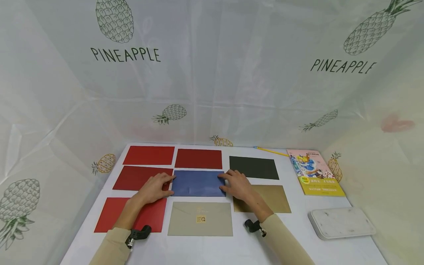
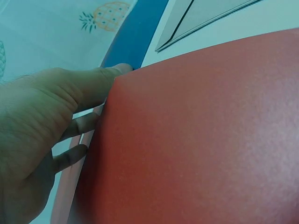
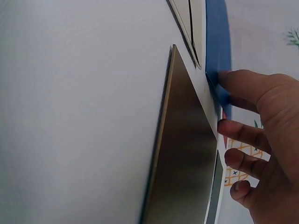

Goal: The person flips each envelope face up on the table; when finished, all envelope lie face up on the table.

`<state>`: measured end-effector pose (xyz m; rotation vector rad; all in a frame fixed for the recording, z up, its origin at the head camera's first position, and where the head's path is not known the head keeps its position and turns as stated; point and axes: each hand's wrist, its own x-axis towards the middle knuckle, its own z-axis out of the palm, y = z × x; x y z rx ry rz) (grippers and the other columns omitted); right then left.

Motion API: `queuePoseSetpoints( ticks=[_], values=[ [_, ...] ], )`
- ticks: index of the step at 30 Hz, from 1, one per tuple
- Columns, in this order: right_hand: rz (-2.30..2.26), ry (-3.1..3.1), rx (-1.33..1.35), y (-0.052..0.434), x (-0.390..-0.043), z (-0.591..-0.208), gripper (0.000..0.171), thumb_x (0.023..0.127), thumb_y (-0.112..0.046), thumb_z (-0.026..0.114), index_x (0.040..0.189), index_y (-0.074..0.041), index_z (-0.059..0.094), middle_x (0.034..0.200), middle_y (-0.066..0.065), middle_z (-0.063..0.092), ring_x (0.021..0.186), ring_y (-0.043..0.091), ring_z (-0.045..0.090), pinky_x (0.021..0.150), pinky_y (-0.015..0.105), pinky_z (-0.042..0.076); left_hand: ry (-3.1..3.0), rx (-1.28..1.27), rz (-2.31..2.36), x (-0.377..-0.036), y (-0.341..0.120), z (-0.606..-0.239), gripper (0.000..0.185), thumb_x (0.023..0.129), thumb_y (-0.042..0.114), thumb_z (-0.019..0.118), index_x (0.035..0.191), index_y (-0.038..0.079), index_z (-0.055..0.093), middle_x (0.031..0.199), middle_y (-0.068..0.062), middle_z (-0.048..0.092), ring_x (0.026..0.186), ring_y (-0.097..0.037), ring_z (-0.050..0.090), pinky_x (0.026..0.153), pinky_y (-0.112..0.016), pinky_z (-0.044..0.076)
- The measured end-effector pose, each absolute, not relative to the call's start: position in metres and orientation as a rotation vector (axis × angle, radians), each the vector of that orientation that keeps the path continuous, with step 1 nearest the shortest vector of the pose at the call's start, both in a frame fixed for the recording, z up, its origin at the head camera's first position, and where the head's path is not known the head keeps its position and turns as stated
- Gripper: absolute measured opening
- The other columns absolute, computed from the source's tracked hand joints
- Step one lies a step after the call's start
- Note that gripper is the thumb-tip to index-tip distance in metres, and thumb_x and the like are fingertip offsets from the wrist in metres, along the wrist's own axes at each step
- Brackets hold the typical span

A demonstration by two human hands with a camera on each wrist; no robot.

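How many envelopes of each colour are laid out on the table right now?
Red envelopes: 4
Blue envelope, both hands at its ends: 1
Black envelope: 1
Gold envelope: 1
Grey envelope: 1
Total: 8

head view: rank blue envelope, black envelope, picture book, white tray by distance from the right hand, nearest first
From the right hand:
1. blue envelope, touched at its right edge
2. black envelope, just behind the hand
3. picture book and white tray, both far right, too close to call
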<state>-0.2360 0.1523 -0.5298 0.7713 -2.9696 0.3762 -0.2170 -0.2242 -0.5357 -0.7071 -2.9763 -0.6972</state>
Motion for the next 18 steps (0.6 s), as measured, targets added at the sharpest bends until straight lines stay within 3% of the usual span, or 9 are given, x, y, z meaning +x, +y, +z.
queuePoseSetpoints(
  ticks=[4, 12, 18],
  values=[
    [0.373, -2.995, 0.767, 0.153, -0.235, -0.530, 0.041, 0.091, -0.043, 0.073, 0.127, -0.025, 0.070, 0.121, 0.003, 0.061, 0.109, 0.024, 0.057, 0.085, 0.044, 0.047, -2.981, -0.712, -0.680, -0.217, -0.223, -0.537, 0.065, 0.079, 0.038, 0.085, 0.135, 0.012, 0.065, 0.127, -0.006, 0.060, 0.117, -0.025, 0.056, 0.097, -0.053, 0.044],
    [0.474, -2.982, 0.768, 0.160, -0.233, -0.528, 0.039, 0.092, -0.041, 0.072, 0.126, -0.024, 0.071, 0.119, 0.002, 0.061, 0.108, 0.023, 0.058, 0.087, 0.046, 0.050, -2.959, -0.732, -0.672, -0.216, -0.223, -0.537, 0.056, 0.081, 0.036, 0.084, 0.130, 0.014, 0.069, 0.126, -0.006, 0.061, 0.117, -0.026, 0.056, 0.096, -0.057, 0.044],
    [0.662, -2.951, 0.736, 0.183, -0.227, -0.519, 0.035, 0.092, -0.036, 0.073, 0.124, -0.021, 0.071, 0.115, 0.001, 0.062, 0.099, 0.020, 0.059, 0.079, 0.039, 0.051, -2.923, -0.698, -0.670, -0.213, -0.217, -0.534, 0.055, 0.082, 0.034, 0.083, 0.131, 0.014, 0.068, 0.124, -0.008, 0.064, 0.114, -0.027, 0.058, 0.095, -0.055, 0.046]
  ],
)
